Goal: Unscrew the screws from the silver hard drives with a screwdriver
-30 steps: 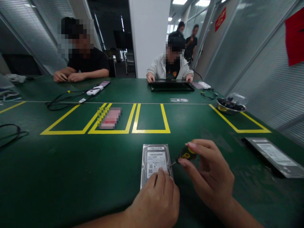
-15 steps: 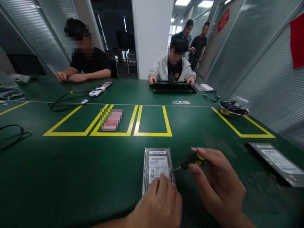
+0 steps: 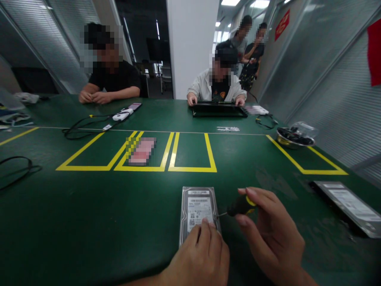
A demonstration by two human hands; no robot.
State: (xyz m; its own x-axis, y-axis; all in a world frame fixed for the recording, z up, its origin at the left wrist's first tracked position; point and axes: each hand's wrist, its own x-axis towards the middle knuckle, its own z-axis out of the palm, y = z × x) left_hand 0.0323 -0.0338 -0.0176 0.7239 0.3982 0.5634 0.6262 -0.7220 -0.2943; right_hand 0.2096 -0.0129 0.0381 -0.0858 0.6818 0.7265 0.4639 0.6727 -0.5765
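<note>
A silver hard drive (image 3: 198, 198) with a white label lies on the green table in front of me. My left hand (image 3: 202, 254) covers its near end, fingers pressed on the label and closed about the drive. The thumb is hidden. On the right, my right hand (image 3: 274, 232) grips a short black-and-yellow screwdriver (image 3: 241, 205) by its handle, between thumb and fingers. The thin shaft points left, and its tip meets the drive's right edge. Whether the tip sits in a screw is too small to tell.
Another hard drive (image 3: 347, 204) lies at the right, with small bits beside it. Yellow tape (image 3: 192, 169) outlines areas farther back. A metal bowl (image 3: 294, 139) holds dark parts. A phone-like pink object (image 3: 143, 151) lies mid-table. Across the table, a person holds a black panel (image 3: 220, 109).
My right thumb and fingers have shifted slightly on the screwdriver handle, which shows turned. The view has moved a little. The hard drive and my left hand keep their places.
</note>
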